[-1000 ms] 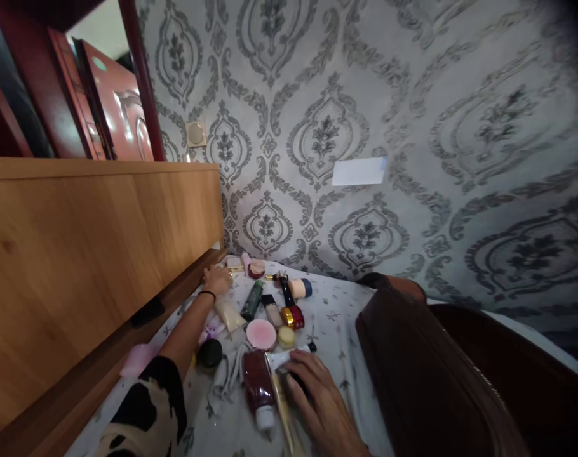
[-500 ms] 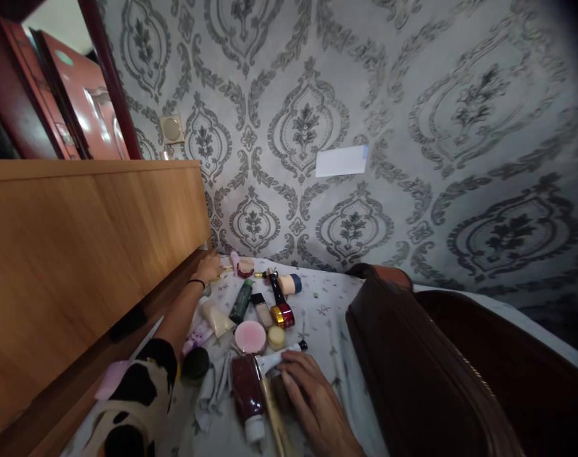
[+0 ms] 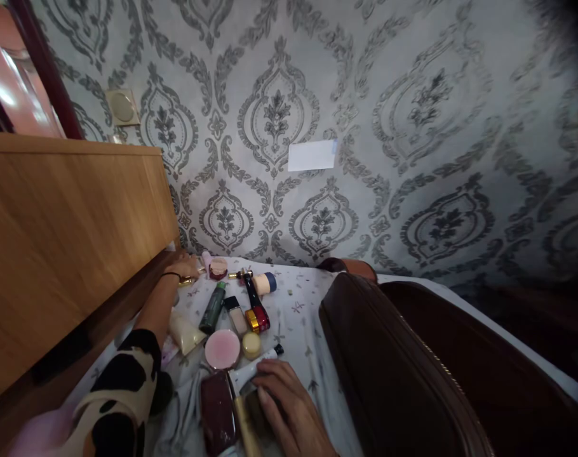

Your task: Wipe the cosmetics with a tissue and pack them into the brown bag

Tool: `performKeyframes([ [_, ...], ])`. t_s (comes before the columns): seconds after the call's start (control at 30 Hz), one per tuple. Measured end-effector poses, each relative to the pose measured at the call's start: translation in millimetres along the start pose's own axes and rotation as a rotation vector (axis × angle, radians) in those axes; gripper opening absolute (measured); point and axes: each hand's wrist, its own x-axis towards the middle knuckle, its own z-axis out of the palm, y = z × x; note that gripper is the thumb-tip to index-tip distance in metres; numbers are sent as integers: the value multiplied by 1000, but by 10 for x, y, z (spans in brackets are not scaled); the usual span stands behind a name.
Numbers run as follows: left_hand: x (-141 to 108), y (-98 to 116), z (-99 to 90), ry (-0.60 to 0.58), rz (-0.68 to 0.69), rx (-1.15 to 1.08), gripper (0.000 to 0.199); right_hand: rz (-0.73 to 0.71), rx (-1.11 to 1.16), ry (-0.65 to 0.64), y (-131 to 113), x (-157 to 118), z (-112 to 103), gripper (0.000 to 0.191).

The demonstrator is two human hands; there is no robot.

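My left hand (image 3: 183, 267) reaches to the far left corner of the patterned sheet, beside a small gold item (image 3: 187, 280); its fingertips are too hidden to read. My right hand (image 3: 291, 403) lies with its fingers stretched out, touching or close above a white tube with a black cap (image 3: 255, 369) and a brush-like item with a pale handle (image 3: 246, 422). Left of it is a dark red bottle (image 3: 217, 406). Beyond sit a pink round compact (image 3: 222, 349), a small yellow jar (image 3: 251, 345), a dark green bottle (image 3: 213, 309) and a foundation bottle (image 3: 236, 317).
A large brown leather bag (image 3: 379, 355) stands on the right. On the left a wooden cabinet (image 3: 79, 216) borders the sheet. The patterned wall (image 3: 317, 76) rises behind. A cream tube (image 3: 187, 333) and a beige jar with a blue lid (image 3: 265, 283) lie among the cosmetics.
The view has turned to the right, so everything sits further left in the picture. My left hand stays in the far corner, and my right hand still rests near the white tube.
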Motion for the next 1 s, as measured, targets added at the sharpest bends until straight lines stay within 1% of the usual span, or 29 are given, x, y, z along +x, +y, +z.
performKeyframes([
  [0.1,-46,-26,-63,-19,-14,32,37,0,-4,2,5,3,10,21],
  [0.2,-150,-9,-124,4,7,33,38,7,-10,6,3,6,20,22],
  [0.27,-235,16,-193,35,26,15,46,14,-6,11,-2,10,29,23],
  [0.37,-387,63,-368,82,70,-50,65,25,22,38,-14,16,44,24],
  [0.43,-522,113,-509,107,124,-120,64,39,55,57,-26,16,45,25],
  [0.5,-706,199,-635,123,199,-208,54,67,98,69,-40,10,37,26],
  [0.57,-957,342,-715,133,285,-302,48,110,165,92,-55,0,25,26],
  [0.6,-1110,438,-733,140,326,-345,49,141,209,112,-65,-4,19,27],
  [0.67,-1467,682,-720,151,410,-419,53,234,327,161,-98,3,10,33],
  [0.73,-1867,971,-648,160,490,-471,57,362,493,221,-157,36,3,43],
  [0.8,-2254,1256,-538,177,551,-506,62,478,720,287,-248,90,-10,55],
  [0.83,-2415,1376,-482,218,588,-539,61,520,843,315,-302,117,-21,58],
  [0.87,-2539,1469,-433,209,637,-540,60,558,957,334,-359,138,-38,59],
  [0.9,-2614,1530,-397,201,677,-525,64,592,1053,345,-413,148,-58,58],
  [0.93,-2633,1558,-377,166,737,-513,66,626,1128,348,-461,143,-82,56],
  [0.97,-2593,1551,-376,96,810,-493,70,665,1182,350,-500,122,-107,54],
  [1.0,-2496,1516,-392,-16,897,-466,69,714,1219,354,-528,84,-133,52],
])
